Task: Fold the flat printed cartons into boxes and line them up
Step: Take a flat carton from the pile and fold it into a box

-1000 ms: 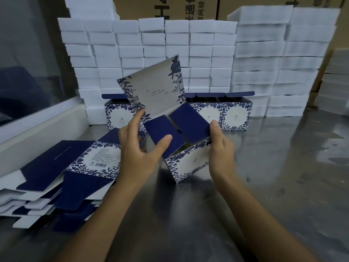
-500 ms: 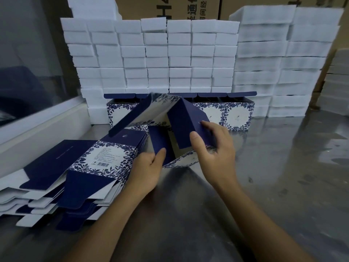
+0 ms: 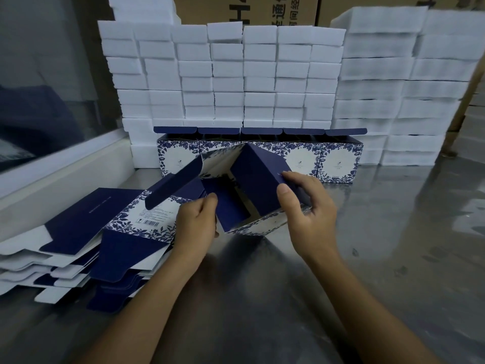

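A half-formed carton, navy inside with a blue floral print outside, lies tilted on the metal table between my hands. My left hand grips its left navy flap, thumb on top. My right hand pinches the larger navy flap on the right, fingers curled over its edge. The long lid panel sticks out to the upper left. A stack of flat cartons lies to the left. Behind, a row of several folded boxes stands side by side with lids open.
White foam blocks are stacked like a wall behind the row, with taller piles to the right. Brown shipping cartons stand behind them. A white ledge and glass pane border the left. The steel tabletop stretches right.
The carton has been tipped down from upright; its lid panel swung down to the left. My right hand moved from the box's side onto the navy flap, and my left hand shifted lower.
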